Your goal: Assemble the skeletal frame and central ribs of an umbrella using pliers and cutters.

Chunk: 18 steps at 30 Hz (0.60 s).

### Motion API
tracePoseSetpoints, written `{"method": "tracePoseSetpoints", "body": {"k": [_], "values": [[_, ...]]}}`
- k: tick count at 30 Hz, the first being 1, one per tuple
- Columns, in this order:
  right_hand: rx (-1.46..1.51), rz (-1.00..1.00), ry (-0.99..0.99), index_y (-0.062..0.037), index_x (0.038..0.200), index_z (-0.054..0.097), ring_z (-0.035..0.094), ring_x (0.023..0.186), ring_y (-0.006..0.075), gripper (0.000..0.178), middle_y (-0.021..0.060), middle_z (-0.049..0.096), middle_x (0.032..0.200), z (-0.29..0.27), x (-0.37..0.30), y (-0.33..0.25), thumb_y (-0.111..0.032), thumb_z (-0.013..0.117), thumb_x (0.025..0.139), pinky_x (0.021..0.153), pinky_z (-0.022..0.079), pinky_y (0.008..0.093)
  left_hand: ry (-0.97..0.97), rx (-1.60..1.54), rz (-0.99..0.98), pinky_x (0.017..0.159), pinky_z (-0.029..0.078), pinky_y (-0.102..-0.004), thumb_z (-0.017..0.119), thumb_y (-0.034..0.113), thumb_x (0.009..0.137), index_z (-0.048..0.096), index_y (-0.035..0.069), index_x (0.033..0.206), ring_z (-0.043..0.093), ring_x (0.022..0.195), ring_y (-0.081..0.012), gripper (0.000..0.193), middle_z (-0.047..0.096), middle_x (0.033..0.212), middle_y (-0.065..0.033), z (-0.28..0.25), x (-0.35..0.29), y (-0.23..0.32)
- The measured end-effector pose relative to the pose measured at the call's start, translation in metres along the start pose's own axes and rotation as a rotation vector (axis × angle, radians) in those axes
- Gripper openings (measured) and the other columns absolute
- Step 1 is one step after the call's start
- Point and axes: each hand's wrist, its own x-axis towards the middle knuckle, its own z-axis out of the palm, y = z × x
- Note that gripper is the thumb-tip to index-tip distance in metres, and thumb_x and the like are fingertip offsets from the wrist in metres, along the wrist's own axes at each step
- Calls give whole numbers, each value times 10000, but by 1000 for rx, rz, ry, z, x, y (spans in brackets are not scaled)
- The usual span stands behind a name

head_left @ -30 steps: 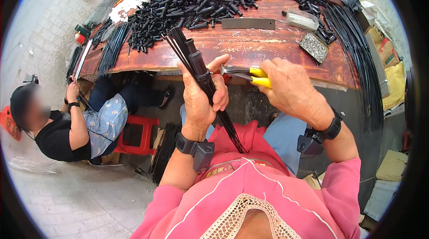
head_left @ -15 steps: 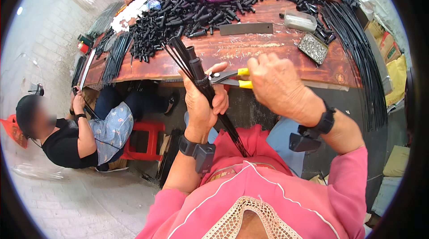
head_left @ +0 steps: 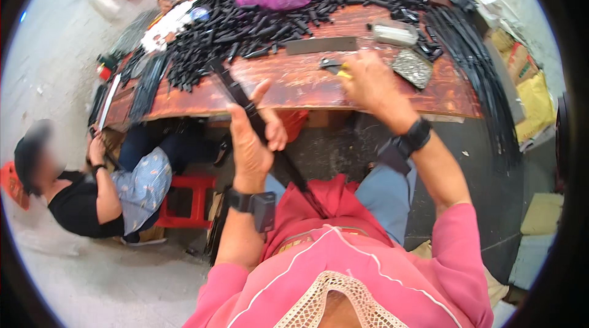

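A bundle of thin black rods (head_left: pixel 288 170) slants up from my lap, a black tubular fitting (head_left: pixel 235 92) near its top. My left hand (head_left: pixel 254 144) holds this bundle between thumb and fingers, with some fingertips raised off it. Over the table's near edge, my right hand (head_left: pixel 375 86) grips pliers (head_left: pixel 331 65) by their yellow handles. The pliers' jaws are apart from the fitting, above the wood. Motion blurs the right hand and the bundle's upper end.
A heap of short black tubes (head_left: pixel 208 40) covers the far left of the wooden table (head_left: pixel 288 86). A flat metal bar (head_left: pixel 321 45), a tray of small metal pieces (head_left: pixel 412 69) and long black rods (head_left: pixel 475 76) lie rightward. At left, a person (head_left: pixel 92 187) sits near a red stool (head_left: pixel 189 199).
My right hand has drawn the pliers away from the fitting, up over the table. My left hand's grip has loosened and its fingers are further apart. The whole view has shifted slightly.
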Motion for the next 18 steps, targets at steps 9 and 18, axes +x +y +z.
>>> {"method": "tracePoseSetpoints", "body": {"k": [9,18], "values": [[2141,-955,-367,-62,1045,718,676,802,279,173,150,711,997,-128,-80,-156,-160,610,951,655,510,325,278,113,-15,328,242,-211,510,309,1006,460,82,1386,276,374,-47,446,323,556,51,-51,6,17],[2079,-787,-199,-38,1034,711,668,786,260,170,143,701,957,-128,-106,-143,-149,619,943,646,505,317,327,313,226,437,256,-201,539,351,988,494,-13,1301,250,471,-65,483,278,603,33,-53,7,103]]}}
